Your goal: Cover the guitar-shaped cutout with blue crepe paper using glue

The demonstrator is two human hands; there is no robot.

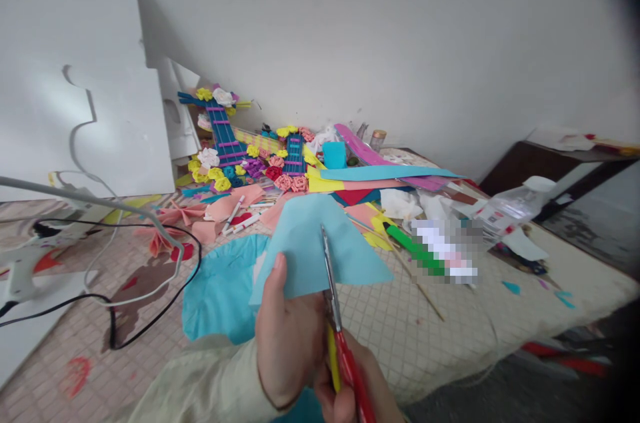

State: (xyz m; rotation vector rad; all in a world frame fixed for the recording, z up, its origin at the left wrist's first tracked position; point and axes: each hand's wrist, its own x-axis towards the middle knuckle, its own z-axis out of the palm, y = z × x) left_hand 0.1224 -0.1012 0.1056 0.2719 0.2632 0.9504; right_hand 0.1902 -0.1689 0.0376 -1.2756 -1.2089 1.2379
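A piece of light blue paper (pixel 305 243) is pinched in my left hand (pixel 283 350), its thumb lying on the sheet's near left part. Scissors (pixel 329 263) with red and yellow handles are in my right hand (pixel 367 370), low in the head view. Their metal blades lie across the sheet and point away from me. The fingers of my right hand wrap round the handles, close beside my left hand. Behind the left wrist spreads a crumpled bright blue sheet (pixel 220 283), partly hidden by the held paper.
A hot glue gun (pixel 30 263) with cords lies at the left. Ladder-like blue craft pieces (pixel 220 130) with paper flowers stand at the back. A green marker (pixel 410 246), a plastic bottle (pixel 520 206) and paper scraps lie right. White boards (pixel 75 10) lean against the wall.
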